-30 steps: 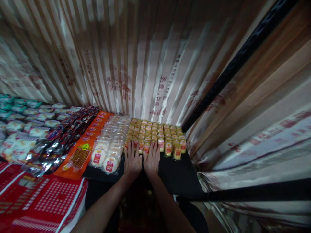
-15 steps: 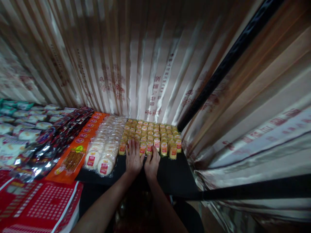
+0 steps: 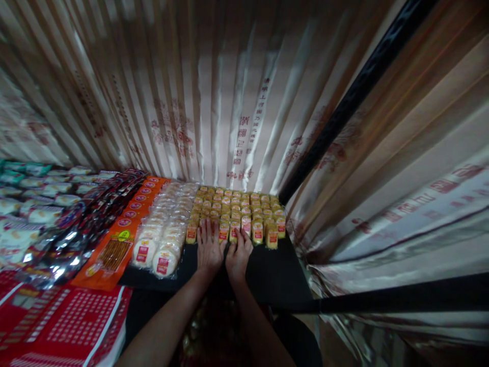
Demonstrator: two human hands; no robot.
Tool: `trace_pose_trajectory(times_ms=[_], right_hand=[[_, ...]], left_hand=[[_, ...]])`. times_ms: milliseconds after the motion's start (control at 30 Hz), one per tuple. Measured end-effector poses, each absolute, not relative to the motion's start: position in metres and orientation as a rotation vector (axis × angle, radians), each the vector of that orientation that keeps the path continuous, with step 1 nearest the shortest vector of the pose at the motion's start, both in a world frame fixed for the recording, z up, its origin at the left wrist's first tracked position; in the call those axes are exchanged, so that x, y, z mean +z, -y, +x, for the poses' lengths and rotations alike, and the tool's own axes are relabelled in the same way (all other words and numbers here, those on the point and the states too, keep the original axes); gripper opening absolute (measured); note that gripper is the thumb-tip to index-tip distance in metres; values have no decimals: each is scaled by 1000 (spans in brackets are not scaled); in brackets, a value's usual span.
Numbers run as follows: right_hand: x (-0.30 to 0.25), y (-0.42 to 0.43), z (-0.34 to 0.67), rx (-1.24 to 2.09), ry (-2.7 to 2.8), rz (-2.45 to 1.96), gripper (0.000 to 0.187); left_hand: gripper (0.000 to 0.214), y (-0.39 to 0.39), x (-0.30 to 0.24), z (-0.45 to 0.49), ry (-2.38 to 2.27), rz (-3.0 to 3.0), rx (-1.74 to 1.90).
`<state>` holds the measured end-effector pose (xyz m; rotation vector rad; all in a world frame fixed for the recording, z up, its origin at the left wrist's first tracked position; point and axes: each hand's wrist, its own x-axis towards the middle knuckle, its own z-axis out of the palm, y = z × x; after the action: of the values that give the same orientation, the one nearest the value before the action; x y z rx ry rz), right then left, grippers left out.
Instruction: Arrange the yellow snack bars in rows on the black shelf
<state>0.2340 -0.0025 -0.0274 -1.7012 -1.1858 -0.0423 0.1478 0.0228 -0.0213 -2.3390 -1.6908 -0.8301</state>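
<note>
Small yellow-wrapped snack cakes (image 3: 257, 231) with red and white labels stand in several rows on a black tabletop (image 3: 275, 275). My left hand (image 3: 209, 250) lies palm down at the front row, its fingers stretched out over the packets. Beside it, my right hand (image 3: 238, 257) touches the front of the same row with slightly bent fingers. Its fingertips rest against a packet (image 3: 234, 231) near the row's middle. Neither hand lifts anything.
Left of the cakes lie clear-wrapped round white crackers (image 3: 165, 260), orange snack-stick packs (image 3: 114, 250), dark shiny packets (image 3: 95, 219) and white packets (image 3: 44, 211). A red printed bag (image 3: 72, 321) is at lower left. Pleated curtains (image 3: 217, 102) and a black pole (image 3: 344, 112) stand behind.
The view has shifted slightly. My right hand's fingers have moved a little along the front packets; my left hand stays nearly in place.
</note>
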Motion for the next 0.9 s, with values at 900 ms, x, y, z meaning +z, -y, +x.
trace_pose_trajectory(times_ms=[900], right_hand=[[-35,-2,240,10,1192,-1644,42]], left_hand=[[47,-5,-12,112,1647,-2402,-865]])
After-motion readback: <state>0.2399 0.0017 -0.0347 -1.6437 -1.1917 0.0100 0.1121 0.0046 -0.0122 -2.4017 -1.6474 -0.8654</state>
